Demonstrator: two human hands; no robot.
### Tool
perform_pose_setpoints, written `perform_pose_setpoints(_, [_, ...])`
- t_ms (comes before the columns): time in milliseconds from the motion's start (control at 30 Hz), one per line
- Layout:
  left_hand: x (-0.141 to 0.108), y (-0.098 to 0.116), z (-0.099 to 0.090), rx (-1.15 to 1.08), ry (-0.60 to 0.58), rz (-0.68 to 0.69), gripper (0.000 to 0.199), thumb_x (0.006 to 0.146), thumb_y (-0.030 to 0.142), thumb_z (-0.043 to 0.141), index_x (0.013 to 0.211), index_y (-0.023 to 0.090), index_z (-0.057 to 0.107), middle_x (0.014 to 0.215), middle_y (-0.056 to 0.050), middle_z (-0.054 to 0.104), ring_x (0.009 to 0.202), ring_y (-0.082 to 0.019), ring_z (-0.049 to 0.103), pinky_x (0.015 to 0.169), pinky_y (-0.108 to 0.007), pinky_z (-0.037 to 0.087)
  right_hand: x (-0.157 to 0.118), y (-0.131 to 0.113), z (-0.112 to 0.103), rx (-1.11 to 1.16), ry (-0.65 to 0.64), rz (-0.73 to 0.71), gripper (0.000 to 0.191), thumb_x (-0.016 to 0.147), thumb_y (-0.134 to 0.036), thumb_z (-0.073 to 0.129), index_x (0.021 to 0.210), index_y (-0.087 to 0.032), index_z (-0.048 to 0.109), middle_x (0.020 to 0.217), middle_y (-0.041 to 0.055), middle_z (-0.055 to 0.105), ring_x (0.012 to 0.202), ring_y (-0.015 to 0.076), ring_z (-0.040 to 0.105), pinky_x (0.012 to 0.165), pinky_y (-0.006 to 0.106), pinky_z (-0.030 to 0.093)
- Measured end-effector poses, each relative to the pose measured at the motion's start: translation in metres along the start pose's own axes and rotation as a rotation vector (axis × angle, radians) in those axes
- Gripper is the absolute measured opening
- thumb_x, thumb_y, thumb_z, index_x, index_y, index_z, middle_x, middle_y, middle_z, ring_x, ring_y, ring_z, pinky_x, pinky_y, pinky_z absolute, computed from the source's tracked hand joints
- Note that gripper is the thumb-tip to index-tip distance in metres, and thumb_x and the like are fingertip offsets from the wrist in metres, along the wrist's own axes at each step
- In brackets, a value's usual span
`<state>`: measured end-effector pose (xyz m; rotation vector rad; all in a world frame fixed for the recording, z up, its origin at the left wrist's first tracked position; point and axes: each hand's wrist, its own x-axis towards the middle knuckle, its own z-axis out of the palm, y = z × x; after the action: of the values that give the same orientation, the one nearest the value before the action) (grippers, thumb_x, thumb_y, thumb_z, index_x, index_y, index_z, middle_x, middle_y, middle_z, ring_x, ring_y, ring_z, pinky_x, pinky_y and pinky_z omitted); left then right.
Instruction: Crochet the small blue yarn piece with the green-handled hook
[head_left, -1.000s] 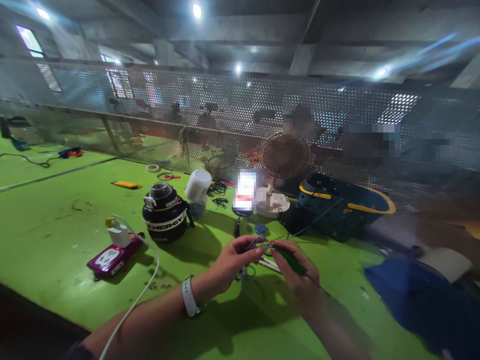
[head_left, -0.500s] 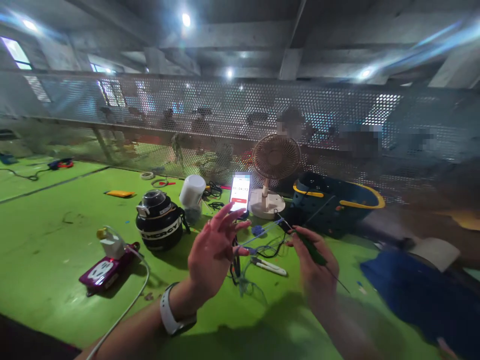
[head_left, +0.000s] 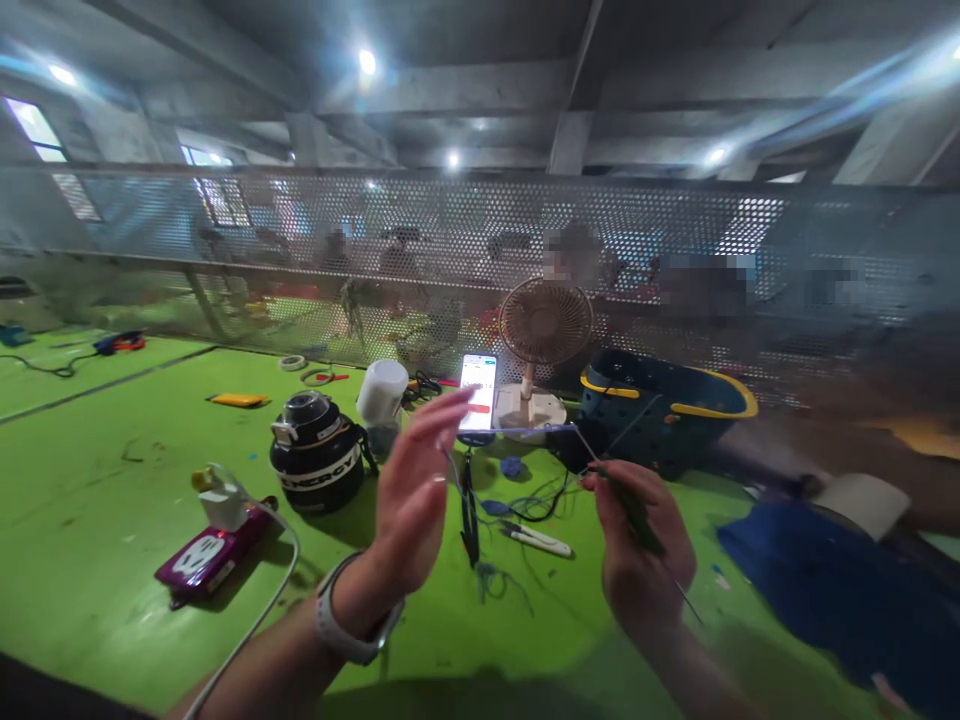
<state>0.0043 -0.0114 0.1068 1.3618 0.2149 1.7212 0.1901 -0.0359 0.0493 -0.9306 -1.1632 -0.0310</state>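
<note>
My right hand [head_left: 649,545] grips a crochet hook with a green handle [head_left: 634,512], its thin metal shaft pointing up and left. From the tip, a taut blue strand of yarn [head_left: 525,430] runs across to my left hand [head_left: 412,500], whose fingers are stretched out and somewhat blurred; how the yarn passes round them is hard to see. Below the strand lie a small blue yarn ball [head_left: 511,467], loose greenish-blue yarn [head_left: 495,582], a white-handled cutting tool [head_left: 544,541] and a slim black tool [head_left: 469,510]. A lit phone [head_left: 480,375] stands behind my left fingertips.
A fan [head_left: 546,320] and a dark basket with yellow handles [head_left: 637,410] stand at the back. To the left are a black jug [head_left: 319,470], a white container [head_left: 382,390] and a purple power strip [head_left: 199,560] with a cable. Dark blue cloth [head_left: 825,590] lies right.
My left hand has turned more edge-on, its fingers closer together, and shifted slightly left. The hook tip has moved a little right, and the yarn now runs nearly level.
</note>
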Motion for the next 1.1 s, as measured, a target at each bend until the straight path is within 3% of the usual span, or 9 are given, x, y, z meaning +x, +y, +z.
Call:
perform_pose_setpoints(67, [-0.004,-0.01,0.002,0.152,-0.083,-0.101,0.023,0.086,0.034,0.063,0.104,0.026,0.073,0.134,-0.005,0.058,0.133,-0.03,0.044,0.113,-0.044,0.032,0.003,-0.006,-0.001,-0.022,-0.007,-0.069,0.012,0.087,-0.017,0.065,0.096,-0.024,0.067,0.094,0.0032,0.066,0.089,0.017,0.065,0.076,0.031,0.052])
perform_pose_setpoints(167, [-0.01,-0.02,0.006,0.242,-0.156,-0.296,0.021,0.091,0.031,0.058,0.104,0.022,0.071,0.136,-0.008,0.057,0.13,-0.029,0.047,0.11,-0.043,0.035,0.004,-0.01,-0.002,-0.034,-0.037,-0.154,0.015,0.087,-0.014,0.063,0.097,-0.025,0.066,0.096,0.0028,0.065,0.089,0.016,0.064,0.077,0.031,0.053])
perform_pose_setpoints(333, [-0.009,-0.029,0.009,0.125,-0.136,-0.562,0.027,0.09,0.038,0.06,0.111,0.021,0.063,0.115,-0.008,0.067,0.104,-0.024,0.064,0.095,-0.039,0.046,-0.002,-0.003,-0.007,-0.018,-0.118,-0.156,0.021,0.087,-0.013,0.063,0.103,-0.027,0.066,0.102,0.0036,0.064,0.09,0.017,0.064,0.077,0.033,0.055])
perform_pose_setpoints(433, [-0.008,-0.035,0.007,0.093,-0.21,-0.657,0.028,0.089,0.04,0.061,0.105,0.018,0.068,0.1,-0.007,0.071,0.088,-0.021,0.067,0.088,-0.037,0.048,-0.005,-0.001,-0.006,-0.007,-0.136,-0.174,0.021,0.088,-0.013,0.063,0.103,-0.027,0.066,0.102,0.0041,0.065,0.09,0.0179,0.064,0.075,0.034,0.056])
perform_pose_setpoints(533, [-0.01,-0.04,0.003,0.135,-0.276,-0.609,0.029,0.088,0.041,0.063,0.084,0.016,0.076,0.095,-0.009,0.072,0.094,-0.022,0.064,0.089,-0.035,0.046,-0.005,-0.002,-0.004,-0.059,-0.127,-0.186,0.016,0.088,-0.016,0.063,0.1,-0.026,0.067,0.098,0.0044,0.065,0.089,0.0187,0.065,0.075,0.035,0.056])
perform_pose_setpoints(667, [-0.014,-0.045,-0.001,0.033,-0.235,-0.569,0.022,0.083,0.037,0.07,0.075,0.018,0.076,0.113,-0.009,0.069,0.106,-0.023,0.06,0.09,-0.033,0.045,-0.007,-0.001,-0.001,-0.089,-0.132,-0.154,0.014,0.089,-0.017,0.062,0.1,-0.025,0.066,0.098,0.0046,0.065,0.092,0.0193,0.065,0.078,0.036,0.055])
perform_pose_setpoints(833, [-0.016,-0.051,0.001,-0.011,-0.147,-0.631,0.017,0.082,0.035,0.072,0.084,0.018,0.073,0.087,-0.005,0.071,0.086,-0.017,0.063,0.084,-0.03,0.047,-0.01,0.002,-0.002,-0.053,-0.178,-0.196,0.025,0.089,-0.012,0.06,0.107,-0.027,0.065,0.104,0.0036,0.063,0.096,0.0179,0.063,0.083,0.035,0.054])
perform_pose_setpoints(1000, [-0.019,-0.056,-0.003,-0.099,-0.294,-0.599,0.037,0.081,0.032,0.072,0.116,0.024,0.062,0.083,-0.001,0.065,0.073,-0.014,0.061,0.069,-0.029,0.052,-0.008,0.003,-0.003,-0.044,-0.173,-0.229,0.027,0.088,-0.01,0.061,0.108,-0.028,0.065,0.102,0.0033,0.063,0.095,0.0181,0.063,0.082,0.035,0.054])
perform_pose_setpoints(1100, [-0.018,-0.051,-0.008,-0.13,-0.398,-0.551,0.026,0.083,0.033,0.069,0.108,0.025,0.065,0.086,-0.002,0.064,0.072,-0.015,0.06,0.067,-0.031,0.052,-0.007,0.004,-0.003,-0.062,-0.166,-0.203,0.026,0.088,-0.011,0.062,0.108,-0.028,0.065,0.104,0.0034,0.064,0.096,0.0185,0.064,0.084,0.036,0.054])
